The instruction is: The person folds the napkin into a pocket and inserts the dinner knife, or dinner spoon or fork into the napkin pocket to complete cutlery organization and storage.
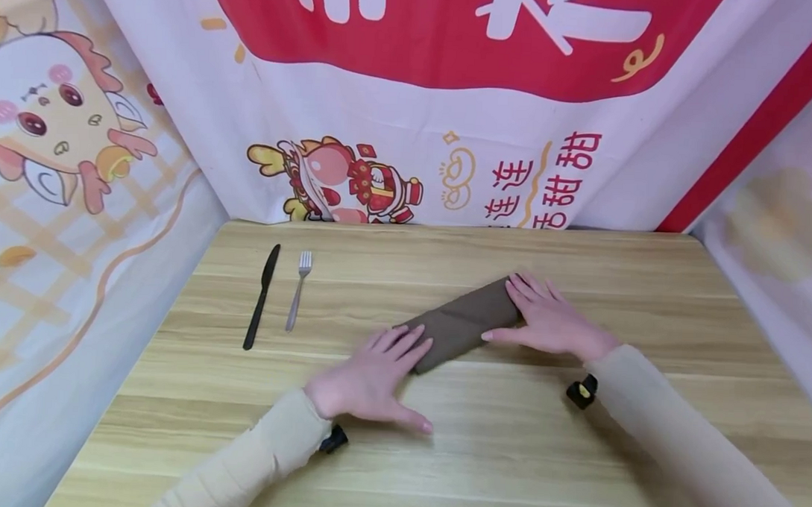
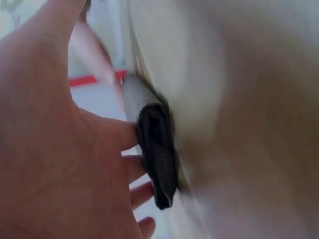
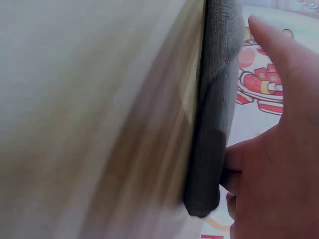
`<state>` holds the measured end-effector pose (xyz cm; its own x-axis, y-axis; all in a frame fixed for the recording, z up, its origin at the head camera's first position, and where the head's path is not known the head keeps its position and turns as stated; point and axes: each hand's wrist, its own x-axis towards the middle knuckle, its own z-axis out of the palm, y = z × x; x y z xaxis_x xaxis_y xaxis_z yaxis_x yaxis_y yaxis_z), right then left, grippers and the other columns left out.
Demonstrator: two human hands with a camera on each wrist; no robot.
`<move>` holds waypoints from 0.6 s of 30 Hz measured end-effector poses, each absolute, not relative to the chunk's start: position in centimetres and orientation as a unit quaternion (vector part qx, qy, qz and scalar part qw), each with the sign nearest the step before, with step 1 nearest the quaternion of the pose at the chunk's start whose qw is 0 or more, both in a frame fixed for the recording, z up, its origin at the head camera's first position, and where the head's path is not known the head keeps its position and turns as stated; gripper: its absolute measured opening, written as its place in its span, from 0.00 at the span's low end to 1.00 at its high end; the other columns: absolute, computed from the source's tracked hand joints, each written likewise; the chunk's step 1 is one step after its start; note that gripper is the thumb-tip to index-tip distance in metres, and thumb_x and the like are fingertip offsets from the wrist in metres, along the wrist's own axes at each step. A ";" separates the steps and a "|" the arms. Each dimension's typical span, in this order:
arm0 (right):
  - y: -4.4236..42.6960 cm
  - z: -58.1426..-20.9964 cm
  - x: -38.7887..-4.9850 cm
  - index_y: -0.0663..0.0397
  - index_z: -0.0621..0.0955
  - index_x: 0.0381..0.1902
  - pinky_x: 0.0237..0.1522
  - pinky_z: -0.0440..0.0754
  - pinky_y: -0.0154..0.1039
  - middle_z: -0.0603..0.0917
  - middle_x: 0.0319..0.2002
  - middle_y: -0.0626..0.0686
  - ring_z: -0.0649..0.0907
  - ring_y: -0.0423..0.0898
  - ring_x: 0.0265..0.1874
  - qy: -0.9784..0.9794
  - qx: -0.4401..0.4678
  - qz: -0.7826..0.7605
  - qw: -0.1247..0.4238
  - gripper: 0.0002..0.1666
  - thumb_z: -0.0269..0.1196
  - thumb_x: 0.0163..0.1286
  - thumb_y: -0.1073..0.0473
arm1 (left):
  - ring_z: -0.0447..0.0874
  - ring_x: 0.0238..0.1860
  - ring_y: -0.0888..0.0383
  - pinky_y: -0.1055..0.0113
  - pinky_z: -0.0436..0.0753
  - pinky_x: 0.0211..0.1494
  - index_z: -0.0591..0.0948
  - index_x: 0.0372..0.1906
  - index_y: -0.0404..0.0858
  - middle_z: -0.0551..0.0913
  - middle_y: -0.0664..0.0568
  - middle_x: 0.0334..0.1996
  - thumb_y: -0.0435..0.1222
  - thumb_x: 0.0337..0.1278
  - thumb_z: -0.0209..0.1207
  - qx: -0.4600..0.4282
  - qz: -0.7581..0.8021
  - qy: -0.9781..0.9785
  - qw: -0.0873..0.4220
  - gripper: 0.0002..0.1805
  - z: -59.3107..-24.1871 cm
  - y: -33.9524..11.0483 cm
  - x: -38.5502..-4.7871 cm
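A grey-brown cloth napkin (image 1: pixel 462 324), folded into a long flat strip, lies slantwise on the wooden table. My left hand (image 1: pixel 373 377) rests its straight fingertips on the near left end, thumb held out to the side. On the far right end, the fingers of my right hand (image 1: pixel 556 324) lie flat, with the thumb by the near edge. The left wrist view shows the layered open end of the napkin (image 2: pixel 158 154) beside my fingers. In the right wrist view, the napkin's folded long side (image 3: pixel 215 109) stands a little thick above the table.
A black knife (image 1: pixel 262 297) and a silver fork (image 1: pixel 299 291) lie side by side on the left of the table (image 1: pixel 506 451). Behind the table hangs a printed white and red cloth (image 1: pixel 451 113); more printed cloth (image 1: pixel 58 219) covers the left side.
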<state>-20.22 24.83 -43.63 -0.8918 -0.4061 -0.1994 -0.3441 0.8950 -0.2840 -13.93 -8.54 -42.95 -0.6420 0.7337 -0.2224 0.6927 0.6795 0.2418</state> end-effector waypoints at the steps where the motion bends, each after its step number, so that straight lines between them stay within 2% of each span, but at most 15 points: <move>1: 24.6 -43.7 -20.7 0.61 0.50 0.81 0.75 0.35 0.59 0.45 0.81 0.59 0.41 0.56 0.79 0.966 -0.195 -0.115 0.127 0.76 0.49 0.55 0.10 | 0.36 0.80 0.44 0.46 0.40 0.78 0.48 0.82 0.39 0.40 0.44 0.81 0.83 0.43 0.47 0.402 0.062 0.901 0.152 0.70 -42.9 -8.2 -13.5; 7: 23.3 -44.4 -22.6 0.59 0.46 0.82 0.76 0.35 0.56 0.43 0.82 0.58 0.40 0.54 0.79 0.968 -0.205 -0.089 0.118 0.81 0.51 0.49 0.08 | 0.37 0.80 0.45 0.49 0.42 0.78 0.47 0.81 0.34 0.42 0.42 0.81 0.83 0.44 0.47 0.452 0.040 0.881 0.138 0.73 -42.7 -6.1 -11.4; 11: 23.1 -44.8 -23.3 0.60 0.47 0.81 0.76 0.37 0.56 0.45 0.81 0.58 0.43 0.55 0.79 0.967 -0.212 -0.095 0.102 0.80 0.54 0.50 0.09 | 0.38 0.80 0.46 0.51 0.44 0.78 0.47 0.81 0.34 0.43 0.42 0.81 0.82 0.45 0.48 0.461 0.048 0.876 0.136 0.72 -42.9 -5.5 -11.2; 18: 24.1 -43.9 -22.9 0.62 0.49 0.81 0.75 0.39 0.58 0.45 0.81 0.62 0.43 0.60 0.79 0.959 -0.203 -0.171 0.097 0.75 0.59 0.56 0.15 | 0.36 0.80 0.46 0.48 0.44 0.78 0.47 0.82 0.36 0.41 0.42 0.81 0.80 0.47 0.52 0.449 0.094 0.879 0.129 0.69 -42.9 -5.6 -12.4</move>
